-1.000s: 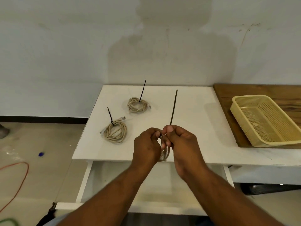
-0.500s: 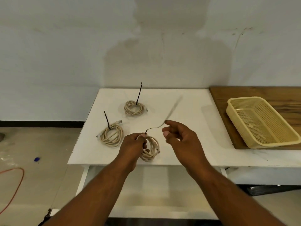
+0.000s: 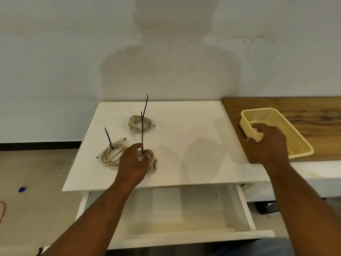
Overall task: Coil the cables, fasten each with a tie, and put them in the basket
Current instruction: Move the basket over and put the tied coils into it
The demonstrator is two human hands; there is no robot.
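Observation:
Three beige coiled cables lie on the white table, each bound with a black tie whose tail sticks up. My left hand is closed on the nearest coil at its tie. A second coil lies just to its left, and a third coil lies farther back. My right hand grips the near left corner of the yellow mesh basket, which rests on the brown wooden board at the right. The basket looks empty.
An open white drawer juts out under the table's front edge, between my arms. The wall stands right behind the table. On the floor at the left are an orange cable and a small blue object.
My right hand let go of the tie's tail and moved right to take hold of the basket's corner. My left hand set the tied coil down on the table and still holds it.

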